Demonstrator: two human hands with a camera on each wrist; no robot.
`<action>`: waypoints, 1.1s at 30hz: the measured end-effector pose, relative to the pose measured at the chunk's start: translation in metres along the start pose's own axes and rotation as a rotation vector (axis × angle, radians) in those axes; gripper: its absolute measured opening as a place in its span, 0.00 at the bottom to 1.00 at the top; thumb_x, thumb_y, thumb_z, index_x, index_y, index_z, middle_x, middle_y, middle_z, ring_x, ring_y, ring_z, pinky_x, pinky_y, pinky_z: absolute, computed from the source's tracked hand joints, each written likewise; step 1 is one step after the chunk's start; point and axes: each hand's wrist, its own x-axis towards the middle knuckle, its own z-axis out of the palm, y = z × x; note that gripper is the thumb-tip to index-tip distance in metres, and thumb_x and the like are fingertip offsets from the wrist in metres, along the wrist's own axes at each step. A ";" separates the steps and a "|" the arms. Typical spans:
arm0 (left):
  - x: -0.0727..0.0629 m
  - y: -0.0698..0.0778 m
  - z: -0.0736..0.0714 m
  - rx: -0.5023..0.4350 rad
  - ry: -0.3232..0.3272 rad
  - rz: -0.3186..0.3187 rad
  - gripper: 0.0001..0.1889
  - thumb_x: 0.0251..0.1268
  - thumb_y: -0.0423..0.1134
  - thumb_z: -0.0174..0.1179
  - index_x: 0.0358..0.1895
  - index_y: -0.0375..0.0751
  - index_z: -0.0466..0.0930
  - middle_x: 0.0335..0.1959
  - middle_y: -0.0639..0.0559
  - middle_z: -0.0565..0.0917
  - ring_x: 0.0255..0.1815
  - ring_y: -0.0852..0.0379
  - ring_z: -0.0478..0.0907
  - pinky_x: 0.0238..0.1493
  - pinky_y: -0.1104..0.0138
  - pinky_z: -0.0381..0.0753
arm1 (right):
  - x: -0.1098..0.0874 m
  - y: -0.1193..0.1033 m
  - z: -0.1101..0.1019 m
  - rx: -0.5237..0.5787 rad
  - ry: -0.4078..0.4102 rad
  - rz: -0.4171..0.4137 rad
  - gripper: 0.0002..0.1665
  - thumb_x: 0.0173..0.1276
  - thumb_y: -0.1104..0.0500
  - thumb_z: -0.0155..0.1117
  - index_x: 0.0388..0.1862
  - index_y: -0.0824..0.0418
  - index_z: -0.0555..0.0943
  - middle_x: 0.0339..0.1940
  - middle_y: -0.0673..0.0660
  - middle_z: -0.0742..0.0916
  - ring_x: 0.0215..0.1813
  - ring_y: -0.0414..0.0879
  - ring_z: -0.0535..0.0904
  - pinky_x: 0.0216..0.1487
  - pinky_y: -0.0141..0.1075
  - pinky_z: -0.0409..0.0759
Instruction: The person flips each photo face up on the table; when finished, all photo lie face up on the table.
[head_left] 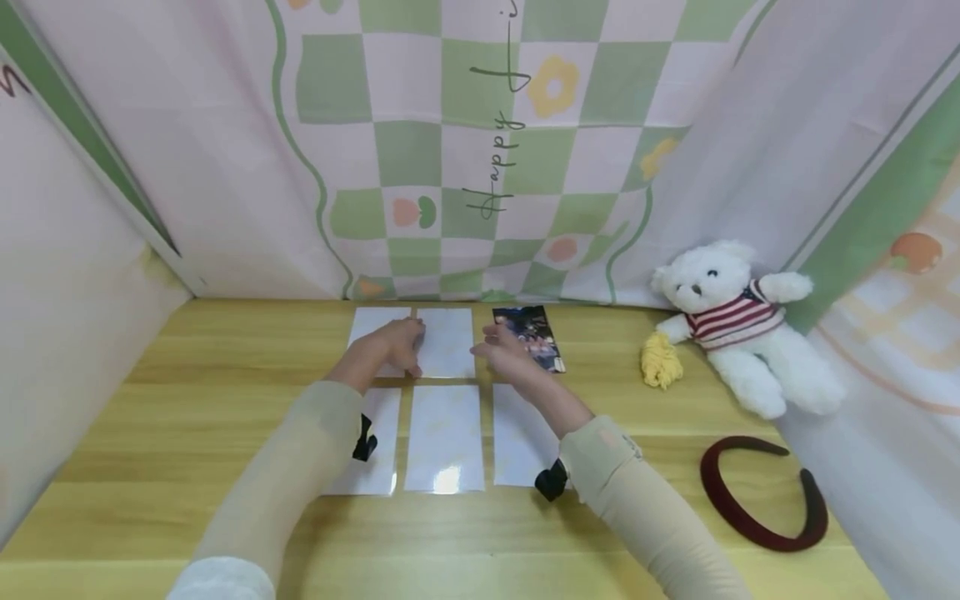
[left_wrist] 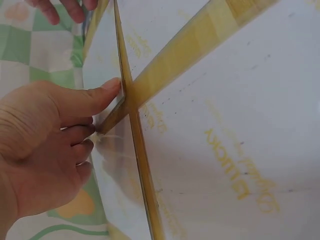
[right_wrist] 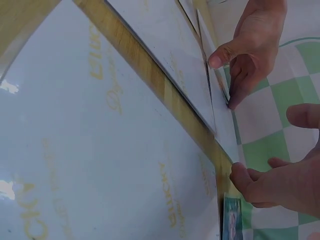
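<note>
Six photo prints lie in two rows on the wooden table. Five show white backs, with yellow lettering in the wrist views. My left hand (head_left: 396, 343) is at the left edge of the top-middle print (head_left: 447, 346). There its thumb (left_wrist: 107, 90) meets the print's edge, with the other fingers curled beside it. The top-left print (head_left: 367, 321) lies partly under this hand. My right hand (head_left: 512, 357) has its fingers apart and holds nothing. It is between that middle print and the face-up dark, colourful photo (head_left: 546, 333), which it partly covers.
Three white prints form the front row, including the front-middle one (head_left: 444, 433). To the right are a white teddy bear (head_left: 738, 321), a yellow yarn bundle (head_left: 662, 361) and a dark red headband (head_left: 731, 508). A checked curtain (head_left: 465, 167) hangs behind the table.
</note>
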 end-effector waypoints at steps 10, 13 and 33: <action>-0.002 -0.001 0.001 0.005 -0.005 -0.020 0.46 0.65 0.38 0.71 0.82 0.33 0.55 0.87 0.40 0.49 0.88 0.38 0.45 0.89 0.49 0.47 | 0.001 0.003 -0.003 0.064 -0.022 0.031 0.42 0.78 0.54 0.55 0.83 0.67 0.53 0.82 0.70 0.64 0.79 0.69 0.67 0.83 0.57 0.65; -0.003 -0.001 0.001 0.009 -0.004 -0.028 0.45 0.66 0.38 0.71 0.82 0.34 0.55 0.88 0.41 0.49 0.88 0.37 0.45 0.89 0.48 0.47 | 0.000 0.003 -0.004 0.098 -0.027 0.042 0.42 0.78 0.54 0.55 0.83 0.67 0.53 0.76 0.68 0.69 0.72 0.64 0.75 0.79 0.53 0.72; -0.003 -0.004 0.004 0.034 -0.018 -0.013 0.44 0.68 0.39 0.70 0.82 0.34 0.56 0.88 0.41 0.48 0.88 0.38 0.47 0.89 0.49 0.49 | 0.008 -0.004 0.000 0.405 -0.021 0.095 0.43 0.77 0.64 0.51 0.83 0.73 0.45 0.33 0.50 0.74 0.35 0.42 0.70 0.81 0.49 0.72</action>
